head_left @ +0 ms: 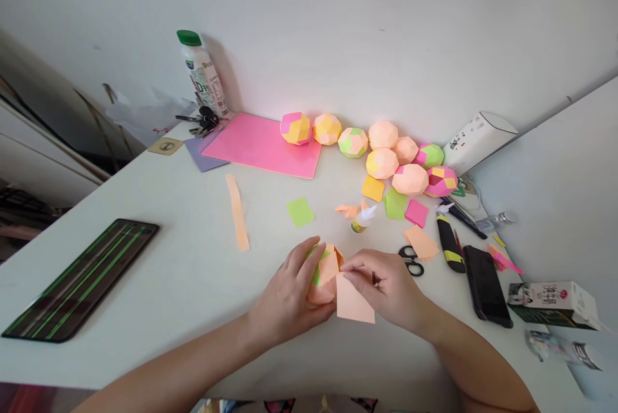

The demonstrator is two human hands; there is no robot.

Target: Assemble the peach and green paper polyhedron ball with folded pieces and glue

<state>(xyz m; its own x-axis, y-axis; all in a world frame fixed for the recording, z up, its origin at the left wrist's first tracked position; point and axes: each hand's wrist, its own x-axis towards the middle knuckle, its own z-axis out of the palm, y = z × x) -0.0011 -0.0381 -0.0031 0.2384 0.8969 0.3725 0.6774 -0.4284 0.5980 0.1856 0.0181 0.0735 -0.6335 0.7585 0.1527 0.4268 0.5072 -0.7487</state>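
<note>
Near the table's front, my left hand (284, 291) is wrapped round a faceted paper ball (322, 289) of peach and green pieces, with an opening at its upper right. Between the thumb and fingers of my right hand (386, 284) is pinched a peach paper square (355, 302), its top edge close against the ball. Whether the square touches the ball I cannot tell. Just beyond my hands stands a small glue bottle (363, 220) with a white nozzle, tilted in view. A green paper square (300, 211) lies on the table behind my left hand.
Several finished paper balls (382, 162) sit by the wall near a pink sheet (265, 146). Scissors (412, 261), a box cutter (450, 246), a phone (486, 285) and a milk carton (553, 302) lie on the right. A peach strip (237, 212) and a dark glossy panel (80, 279) lie left.
</note>
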